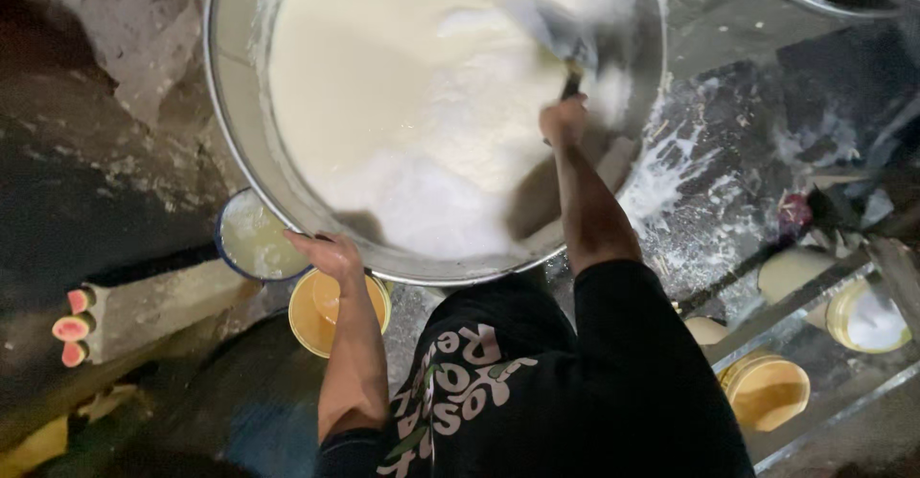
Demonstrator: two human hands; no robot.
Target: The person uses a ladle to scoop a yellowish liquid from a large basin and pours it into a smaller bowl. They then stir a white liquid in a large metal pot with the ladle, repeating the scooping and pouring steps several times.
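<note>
A very large steel pot (233,128) fills the top of the head view, full of frothy white liquid (402,95). My right hand (563,119) reaches over the pot and is closed around the dark handle of a ladle (556,28), whose blurred scoop sits in the liquid near the far right side. My left hand (329,251) rests on the pot's near rim with fingers curled over the edge. My black printed shirt is at the bottom centre.
A blue-rimmed bowl (251,239) of pale liquid and a yellow bowl (316,313) sit under the pot's near-left edge. Yellow containers (767,389) and a white-filled cup (867,317) stand at lower right among metal bars. The floor at right is wet and splashed white.
</note>
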